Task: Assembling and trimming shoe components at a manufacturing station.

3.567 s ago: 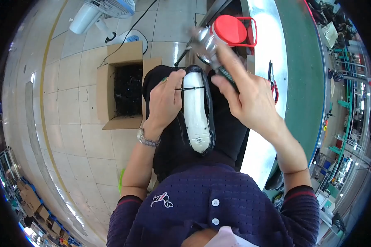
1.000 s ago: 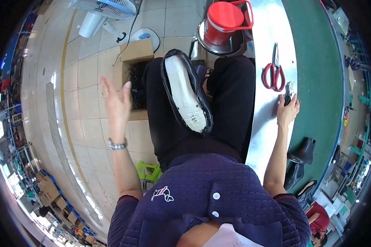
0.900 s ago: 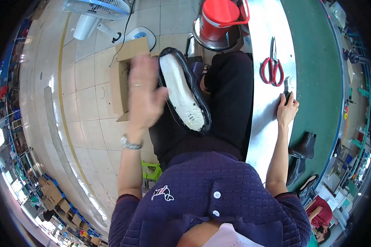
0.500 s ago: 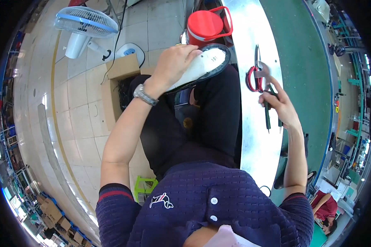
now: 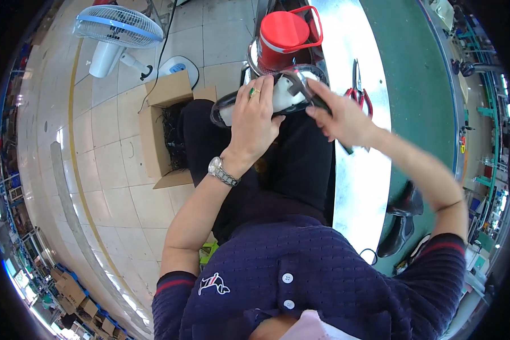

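Note:
My left hand (image 5: pixel 250 119) wraps over a black shoe upper (image 5: pixel 224 113) with its white underside turned up, held above my lap. A ring and a wristwatch show on that hand and wrist. My right hand (image 5: pixel 340 116) is closed on pincers (image 5: pixel 297 85) with a metal head and dark handles. Their head lies over the right part of the white underside, against or just above it; I cannot tell whether the jaws pinch anything. Red-handled scissors (image 5: pixel 357 90) lie on the metal bench (image 5: pixel 357 204), just beyond my right hand.
A red lidded bucket (image 5: pixel 283 37) stands ahead of the shoe. To the left are an open cardboard box (image 5: pixel 153 136) with black contents and a fan (image 5: pixel 119 31). Dark shoes (image 5: pixel 399 232) lie on the green floor right of the bench.
My right hand has lifted the pincers off the bench and brought them left over the shoe upper. My left hand has moved right and down a little, and the upper has tilted.

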{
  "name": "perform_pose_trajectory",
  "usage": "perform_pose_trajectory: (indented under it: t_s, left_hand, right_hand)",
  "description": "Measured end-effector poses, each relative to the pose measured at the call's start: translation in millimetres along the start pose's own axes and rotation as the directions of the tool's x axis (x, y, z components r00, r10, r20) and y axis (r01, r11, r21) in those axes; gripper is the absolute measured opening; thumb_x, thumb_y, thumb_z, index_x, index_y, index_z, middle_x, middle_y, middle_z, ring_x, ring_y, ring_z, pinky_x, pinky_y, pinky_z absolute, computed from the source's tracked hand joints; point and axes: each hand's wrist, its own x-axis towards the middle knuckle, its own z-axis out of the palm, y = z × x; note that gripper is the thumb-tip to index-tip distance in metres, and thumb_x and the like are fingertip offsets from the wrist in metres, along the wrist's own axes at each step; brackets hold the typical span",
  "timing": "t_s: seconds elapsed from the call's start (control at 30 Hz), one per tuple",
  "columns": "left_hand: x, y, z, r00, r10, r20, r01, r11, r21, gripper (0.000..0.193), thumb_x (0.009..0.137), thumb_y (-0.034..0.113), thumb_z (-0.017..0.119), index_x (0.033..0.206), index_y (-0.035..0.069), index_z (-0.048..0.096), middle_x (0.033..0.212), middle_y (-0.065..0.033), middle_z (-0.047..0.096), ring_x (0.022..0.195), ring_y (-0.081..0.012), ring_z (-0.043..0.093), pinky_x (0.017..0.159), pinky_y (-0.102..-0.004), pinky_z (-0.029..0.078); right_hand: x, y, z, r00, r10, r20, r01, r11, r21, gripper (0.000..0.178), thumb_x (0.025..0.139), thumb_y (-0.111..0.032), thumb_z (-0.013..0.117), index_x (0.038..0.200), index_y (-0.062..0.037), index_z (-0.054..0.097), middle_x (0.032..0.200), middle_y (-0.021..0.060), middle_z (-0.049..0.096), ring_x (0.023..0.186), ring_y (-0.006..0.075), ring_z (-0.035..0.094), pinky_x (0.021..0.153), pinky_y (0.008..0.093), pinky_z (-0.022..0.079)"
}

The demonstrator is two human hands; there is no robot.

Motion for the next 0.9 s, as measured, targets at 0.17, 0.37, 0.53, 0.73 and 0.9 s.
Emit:
perform_pose_trajectory:
  t_s: [0.17, 0.37, 0.53, 0.73, 0.9]
  left_hand:
    - [-10, -4, 11, 0.986, 0.131, -0.103, -0.129, 0.991, 0.030, 0.078, 0.061, 0.009, 0.080, 0.130, -0.006, 0.046, 0.125, -0.0193, 0.054, 0.118, -0.0345, 0.050, 0.102, -0.0427, 0.040]
    - [-17, -18, 16, 0.951, 0.295, -0.090, -0.254, 0.914, 0.318, 0.068, 0.074, 0.022, 0.072, 0.130, -0.007, 0.048, 0.127, -0.0229, 0.052, 0.118, -0.0367, 0.051, 0.103, -0.0434, 0.040]
    - [-21, -18, 20, 0.942, 0.324, -0.091, -0.272, 0.890, 0.365, 0.067, 0.075, 0.023, 0.071, 0.130, -0.008, 0.047, 0.127, -0.0247, 0.051, 0.120, -0.0370, 0.050, 0.104, -0.0432, 0.039]
    - [-14, -15, 23, 0.946, 0.296, -0.132, -0.234, 0.907, 0.351, 0.063, 0.079, 0.022, 0.068, 0.129, -0.010, 0.047, 0.129, -0.0270, 0.049, 0.121, -0.0382, 0.049, 0.105, -0.0436, 0.037]
    - [-20, -18, 22, 0.952, 0.266, -0.154, -0.207, 0.925, 0.320, 0.060, 0.080, 0.020, 0.068, 0.127, -0.011, 0.049, 0.126, -0.0258, 0.050, 0.121, -0.0390, 0.049, 0.105, -0.0441, 0.038]
  right_hand:
    - [-16, 15, 27, 0.971, -0.087, -0.225, 0.085, 0.996, -0.018, 0.050, 0.092, -0.014, 0.055, 0.137, -0.0052, 0.035, 0.075, 0.0261, 0.063, 0.062, 0.0446, 0.060, 0.058, 0.0509, 0.045]
    - [-7, -43, -48, 0.982, -0.188, -0.017, 0.165, 0.899, -0.407, 0.054, 0.091, -0.015, 0.056, 0.140, -0.0108, 0.036, 0.080, 0.0249, 0.065, 0.074, 0.0449, 0.063, 0.066, 0.0527, 0.050]
    - [11, -11, 8, 0.986, 0.055, -0.155, -0.104, 0.937, -0.333, 0.047, 0.091, -0.011, 0.055, 0.136, -0.0070, 0.043, 0.091, 0.0252, 0.066, 0.079, 0.0446, 0.064, 0.071, 0.0515, 0.051]
    - [23, -8, 6, 0.948, -0.051, -0.314, -0.033, 0.966, -0.256, 0.050, 0.092, -0.016, 0.056, 0.139, -0.0082, 0.040, 0.069, 0.0185, 0.064, 0.062, 0.0339, 0.067, 0.064, 0.0428, 0.052]
    - [18, -38, -7, 0.935, 0.037, -0.352, -0.023, 0.999, 0.044, 0.051, 0.093, -0.017, 0.052, 0.141, -0.0078, 0.036, 0.073, 0.0257, 0.064, 0.066, 0.0427, 0.064, 0.064, 0.0489, 0.051]
